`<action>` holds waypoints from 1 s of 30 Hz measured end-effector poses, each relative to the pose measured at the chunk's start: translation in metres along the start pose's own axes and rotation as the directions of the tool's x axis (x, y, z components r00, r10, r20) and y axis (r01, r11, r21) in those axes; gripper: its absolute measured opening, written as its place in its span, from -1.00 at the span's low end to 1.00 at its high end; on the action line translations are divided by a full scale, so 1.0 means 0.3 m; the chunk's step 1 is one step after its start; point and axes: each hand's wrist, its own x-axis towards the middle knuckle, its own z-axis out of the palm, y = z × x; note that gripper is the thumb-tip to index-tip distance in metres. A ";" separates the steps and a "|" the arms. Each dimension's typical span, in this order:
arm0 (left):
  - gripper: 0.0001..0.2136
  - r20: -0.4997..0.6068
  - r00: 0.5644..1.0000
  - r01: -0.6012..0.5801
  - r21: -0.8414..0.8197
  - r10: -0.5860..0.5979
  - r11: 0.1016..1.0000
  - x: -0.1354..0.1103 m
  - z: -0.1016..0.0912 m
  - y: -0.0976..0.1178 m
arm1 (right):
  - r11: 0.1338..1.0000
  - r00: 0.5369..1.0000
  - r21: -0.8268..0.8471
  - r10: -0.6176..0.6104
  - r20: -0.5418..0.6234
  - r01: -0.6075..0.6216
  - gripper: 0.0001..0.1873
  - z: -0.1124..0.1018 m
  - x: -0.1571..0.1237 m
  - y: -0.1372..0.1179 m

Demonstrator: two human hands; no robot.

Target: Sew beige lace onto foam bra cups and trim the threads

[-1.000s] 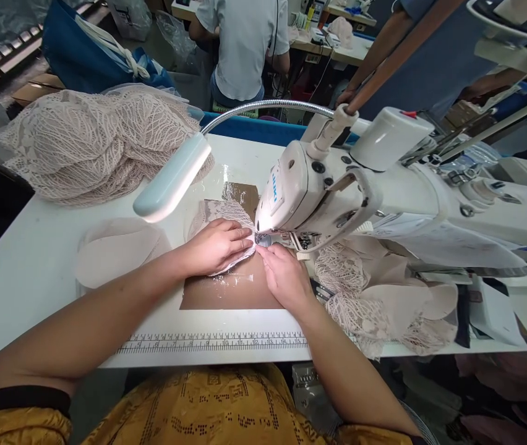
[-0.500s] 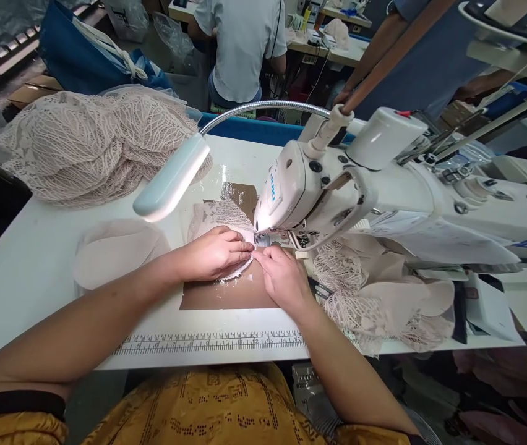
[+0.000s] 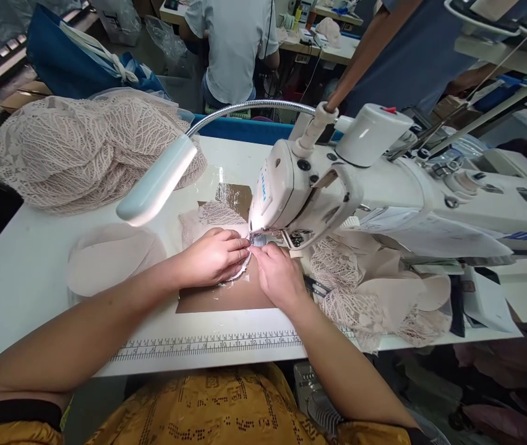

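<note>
A pale pink lace piece (image 3: 212, 217) lies under the head of the white sewing machine (image 3: 319, 185), on a brown patch of the table. My left hand (image 3: 212, 254) rests flat on it with fingers stretched toward the needle. My right hand (image 3: 278, 273) sits just right of the needle, its fingertips pressing the lace edge down by the presser foot. Both hands nearly touch at the needle. The needle itself is hidden by the machine head.
A big heap of lace pieces (image 3: 82, 148) lies at the table's back left. Smooth pink cup pieces (image 3: 110, 256) lie left of my hand; sewn pieces (image 3: 375, 296) pile up at the right. A gooseneck lamp (image 3: 156, 179) hangs above. A ruler strip (image 3: 208, 343) marks the front edge. People work behind.
The lace piece has fed a little further back under the machine head, and both hands have followed it toward the needle. The view has shifted slightly.
</note>
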 end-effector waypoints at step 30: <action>-0.68 -0.014 0.997 0.072 0.017 -0.071 0.997 0.002 0.015 -0.013 | 0.997 0.998 -0.066 -0.040 -0.048 0.037 -0.55 0.009 -0.007 0.010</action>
